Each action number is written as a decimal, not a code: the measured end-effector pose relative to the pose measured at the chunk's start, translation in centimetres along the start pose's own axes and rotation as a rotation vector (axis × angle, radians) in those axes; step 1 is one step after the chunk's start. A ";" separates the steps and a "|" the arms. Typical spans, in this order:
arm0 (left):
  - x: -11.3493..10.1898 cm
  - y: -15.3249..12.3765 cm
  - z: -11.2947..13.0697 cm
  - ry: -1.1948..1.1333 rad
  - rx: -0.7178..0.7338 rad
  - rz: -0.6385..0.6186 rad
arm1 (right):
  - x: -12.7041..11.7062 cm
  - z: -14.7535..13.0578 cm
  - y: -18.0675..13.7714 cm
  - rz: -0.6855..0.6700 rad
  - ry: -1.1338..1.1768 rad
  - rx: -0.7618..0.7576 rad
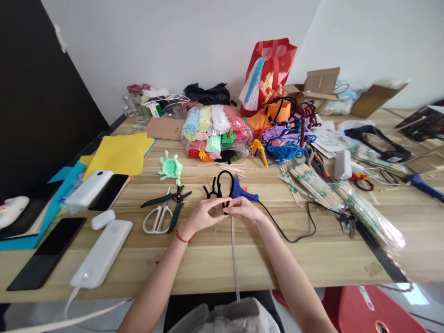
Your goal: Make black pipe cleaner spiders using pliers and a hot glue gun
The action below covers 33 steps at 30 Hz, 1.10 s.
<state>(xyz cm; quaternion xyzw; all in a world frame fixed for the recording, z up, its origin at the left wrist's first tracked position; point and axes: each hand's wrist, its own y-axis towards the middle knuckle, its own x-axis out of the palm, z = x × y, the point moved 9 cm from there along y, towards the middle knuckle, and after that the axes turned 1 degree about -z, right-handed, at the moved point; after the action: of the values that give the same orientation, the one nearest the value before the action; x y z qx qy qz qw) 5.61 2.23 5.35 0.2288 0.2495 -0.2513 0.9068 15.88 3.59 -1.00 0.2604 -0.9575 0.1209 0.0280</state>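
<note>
My left hand [204,215] and my right hand [245,209] meet in front of me, fingertips pinched on a black fuzzy pipe cleaner [218,185]. It bends up into a loop above my fingers, and short black forked ends stick out to its left. Just behind my right hand lies a blue glue gun [239,188], a long clear glue stick [235,259] running from it towards me. White-handled scissors [158,219] and dark green pliers [177,198] rest left of my hands. Beyond them sits a light green fuzzy pipe-cleaner figure [171,168].
Bagged coloured pipe cleaners [215,129] lie at the back, beside a tangle of bent ones [284,134] and a red bag [270,74]. Packs of sticks [317,185] are on the right. Phones, a white power bank [102,254] and yellow sheets [120,155] lie left.
</note>
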 end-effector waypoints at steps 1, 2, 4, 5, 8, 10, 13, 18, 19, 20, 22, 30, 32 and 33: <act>0.0 0.0 0.0 0.003 0.001 -0.004 | 0.1 0.0 0.0 -0.003 -0.001 0.001; 0.1 0.0 0.0 0.005 0.004 -0.007 | 0.1 0.0 0.0 -0.002 0.000 0.001; 0.1 0.0 0.1 0.011 0.012 -0.008 | 0.1 0.0 0.1 0.005 0.006 -0.003; 0.1 0.0 0.1 0.013 0.016 -0.006 | 0.2 0.0 0.1 0.008 0.010 -0.005; 0.0 -0.1 0.0 -0.003 0.020 0.011 | 0.3 0.0 0.2 0.004 0.019 -0.008; 0.1 -0.1 -0.1 -0.054 0.009 0.014 | 0.4 0.0 0.2 -0.006 0.024 -0.009; 0.8 0.0 -0.5 -0.278 -0.049 -0.031 | 0.6 0.0 0.1 -0.043 0.050 -0.010; 1.6 0.3 -0.6 -0.691 -0.125 -0.043 | 1.9 0.2 -0.4 -0.209 0.129 0.013; 1.6 0.3 -0.6 -0.718 -0.129 -0.027 | 2.3 0.3 -0.5 -0.242 0.125 0.019; 1.5 0.3 -0.6 -0.734 -0.130 -0.015 | 2.6 0.4 -0.5 -0.269 0.122 0.023; 1.5 0.4 -0.6 -0.773 -0.128 -0.022 | 3.0 0.7 -0.5 -0.304 0.124 0.025; 0.7 0.4 -1.0 -0.947 -0.122 -0.009 | 4.0 1.5 -0.4 -0.366 0.115 0.060; 0.0 0.4 -1.5 -0.935 -0.135 0.027 | 4.2 1.5 -0.4 -0.377 0.101 0.071; -0.3 0.3 -1.7 -0.927 -0.144 0.044 | 4.3 1.6 -0.5 -0.381 0.092 0.076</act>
<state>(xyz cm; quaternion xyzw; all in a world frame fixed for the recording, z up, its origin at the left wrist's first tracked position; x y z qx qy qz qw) 4.97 3.53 4.30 0.0342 -0.1698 -0.2898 0.9413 12.44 0.71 -1.90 0.4319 -0.8834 0.1614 0.0840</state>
